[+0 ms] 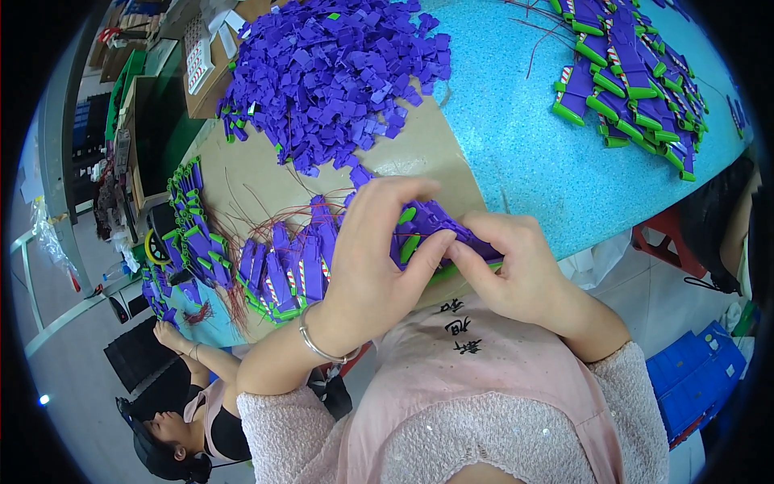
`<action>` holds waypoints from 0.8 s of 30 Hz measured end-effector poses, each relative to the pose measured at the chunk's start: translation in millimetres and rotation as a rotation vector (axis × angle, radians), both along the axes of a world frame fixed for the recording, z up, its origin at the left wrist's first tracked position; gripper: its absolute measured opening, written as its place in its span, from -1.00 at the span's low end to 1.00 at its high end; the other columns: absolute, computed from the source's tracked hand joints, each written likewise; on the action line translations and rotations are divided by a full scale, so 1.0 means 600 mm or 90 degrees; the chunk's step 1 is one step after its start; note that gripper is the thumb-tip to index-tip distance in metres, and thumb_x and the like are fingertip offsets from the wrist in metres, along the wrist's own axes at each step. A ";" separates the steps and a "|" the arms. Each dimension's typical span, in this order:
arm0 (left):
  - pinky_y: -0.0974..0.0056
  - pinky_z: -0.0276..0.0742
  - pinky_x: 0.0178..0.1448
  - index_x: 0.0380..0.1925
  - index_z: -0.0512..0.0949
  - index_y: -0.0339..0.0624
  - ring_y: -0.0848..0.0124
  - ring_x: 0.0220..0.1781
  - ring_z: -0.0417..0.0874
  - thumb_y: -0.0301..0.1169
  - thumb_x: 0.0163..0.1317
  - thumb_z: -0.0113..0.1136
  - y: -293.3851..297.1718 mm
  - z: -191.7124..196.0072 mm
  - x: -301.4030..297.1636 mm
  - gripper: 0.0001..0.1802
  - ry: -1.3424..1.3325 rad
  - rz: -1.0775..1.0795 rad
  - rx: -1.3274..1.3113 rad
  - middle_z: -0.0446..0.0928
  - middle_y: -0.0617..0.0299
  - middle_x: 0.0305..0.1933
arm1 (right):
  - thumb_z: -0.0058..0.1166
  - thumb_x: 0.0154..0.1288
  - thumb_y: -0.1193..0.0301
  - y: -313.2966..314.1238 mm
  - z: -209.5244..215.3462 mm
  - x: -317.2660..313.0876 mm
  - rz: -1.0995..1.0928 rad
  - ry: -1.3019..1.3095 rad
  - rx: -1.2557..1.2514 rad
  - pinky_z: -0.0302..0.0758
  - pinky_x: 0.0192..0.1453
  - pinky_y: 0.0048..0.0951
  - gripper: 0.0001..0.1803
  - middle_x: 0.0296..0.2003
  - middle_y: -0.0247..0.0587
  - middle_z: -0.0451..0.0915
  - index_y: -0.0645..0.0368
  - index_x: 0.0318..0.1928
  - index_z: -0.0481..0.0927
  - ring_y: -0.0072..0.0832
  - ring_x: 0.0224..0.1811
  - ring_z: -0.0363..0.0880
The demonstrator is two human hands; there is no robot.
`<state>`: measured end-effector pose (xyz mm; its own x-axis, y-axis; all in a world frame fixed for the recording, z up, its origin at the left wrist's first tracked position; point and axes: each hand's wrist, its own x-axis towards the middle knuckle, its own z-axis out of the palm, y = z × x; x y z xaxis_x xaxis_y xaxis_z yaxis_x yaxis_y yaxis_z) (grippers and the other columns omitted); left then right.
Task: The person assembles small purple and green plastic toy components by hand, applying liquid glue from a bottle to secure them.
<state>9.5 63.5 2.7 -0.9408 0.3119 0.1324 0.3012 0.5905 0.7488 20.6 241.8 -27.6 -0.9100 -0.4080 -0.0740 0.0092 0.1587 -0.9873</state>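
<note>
I have both hands close together at the near edge of the table, just in front of my chest. My left hand (379, 258) curls over a purple plastic part (431, 222) with green pieces on it, my thumb pressing its near side and my fingers wrapped over the top. My right hand (516, 262) pinches the same part from the right, fingertips closed on its purple end, touching my left thumb. So both hands are clamped on that one piece, held just above the brown cardboard sheet (258, 173) that covers this part of the blue table (524, 137).

Just left of my hands lies a row of finished purple and green assemblies (286, 270) with thin red wires trailing from them. Farther left, more of them (193, 230) curve along the cardboard edge. At the far side sits a big heap of loose purple pieces (330, 68). Far right, another stack of purple and green assemblies (633, 73) rests on the table. Low on the left, another person's hand (169, 335) reaches toward the table edge.
</note>
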 end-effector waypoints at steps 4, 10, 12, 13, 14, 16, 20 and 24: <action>0.20 0.42 -0.16 -0.31 0.55 -0.27 0.19 -0.29 0.54 -0.50 0.11 0.28 -0.015 -0.003 0.003 -0.85 -0.143 -0.046 0.052 0.54 0.12 -0.36 | 0.11 0.21 0.43 -0.003 0.005 0.000 0.008 0.030 0.061 0.38 -0.50 -0.20 -0.85 -0.61 0.00 0.50 0.28 -0.40 0.54 -0.06 -0.58 0.53; 0.23 0.45 -0.19 -0.30 0.54 -0.28 0.18 -0.33 0.54 -0.49 0.19 0.21 -0.016 0.001 0.019 -0.89 -0.201 0.010 0.033 0.55 0.08 -0.34 | 0.13 0.22 0.41 -0.014 -0.014 0.003 0.021 0.035 0.060 0.37 -0.51 -0.24 -0.85 -0.61 0.00 0.50 0.25 -0.42 0.57 -0.13 -0.60 0.52; 0.24 0.45 -0.20 -0.29 0.54 -0.29 0.18 -0.33 0.54 -0.49 0.21 0.19 -0.019 0.013 0.024 -0.89 -0.195 0.081 0.041 0.55 0.07 -0.33 | 0.13 0.23 0.41 -0.015 -0.012 -0.012 0.035 0.028 0.013 0.38 -0.48 -0.24 -0.85 -0.57 0.00 0.53 0.25 -0.40 0.59 -0.16 -0.56 0.53; 0.24 0.46 -0.21 -0.27 0.55 -0.30 0.17 -0.33 0.55 -0.49 0.23 0.17 -0.024 0.019 0.024 -0.89 -0.189 0.151 0.045 0.56 0.07 -0.32 | 0.14 0.24 0.40 -0.015 -0.012 -0.023 0.048 0.020 -0.037 0.40 -0.45 -0.24 -0.85 -0.53 0.01 0.56 0.25 -0.38 0.60 -0.19 -0.53 0.55; 0.24 0.46 -0.21 -0.27 0.55 -0.30 0.17 -0.33 0.55 -0.49 0.23 0.17 -0.035 0.024 0.026 -0.89 -0.189 0.153 0.044 0.56 0.07 -0.32 | 0.14 0.24 0.40 -0.015 -0.015 -0.033 0.050 0.020 -0.038 0.40 -0.45 -0.24 -0.85 -0.53 0.01 0.56 0.25 -0.38 0.60 -0.19 -0.53 0.55; 0.20 0.47 -0.17 -0.25 0.56 -0.29 0.14 -0.30 0.57 -0.49 0.25 0.15 -0.066 0.026 0.019 -0.88 -0.155 0.284 0.081 0.57 0.06 -0.31 | 0.16 0.19 0.48 -0.007 -0.028 -0.064 -0.073 -0.014 -0.011 0.44 -0.33 -0.26 -0.90 -0.42 -0.04 0.58 0.23 -0.30 0.61 -0.24 -0.39 0.57; 0.18 0.46 -0.11 -0.23 0.57 -0.28 0.13 -0.23 0.57 -0.51 0.22 0.16 -0.116 -0.005 0.027 -0.87 -0.083 0.229 -0.224 0.57 0.06 -0.27 | 0.18 0.10 0.55 -0.008 -0.061 -0.143 -0.151 0.161 0.200 0.47 -0.24 -0.26 -0.82 -0.38 -0.12 0.54 0.18 -0.23 0.61 -0.21 -0.29 0.56; 0.14 0.43 0.01 -0.21 0.57 -0.28 0.10 -0.09 0.54 -0.54 0.15 0.20 -0.115 -0.016 0.029 -0.82 0.003 0.143 -0.272 0.55 0.02 -0.18 | 0.21 0.04 0.56 -0.019 -0.089 -0.175 -0.159 0.295 0.287 0.48 -0.19 -0.20 -0.79 -0.38 -0.13 0.50 0.14 -0.24 0.61 -0.14 -0.24 0.54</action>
<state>27.0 -5.5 -7.1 -0.9908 0.1288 0.0404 0.1337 0.8955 0.4244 -84.6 230.3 -80.8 -0.9516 -0.2022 0.2315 -0.3072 0.6028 -0.7364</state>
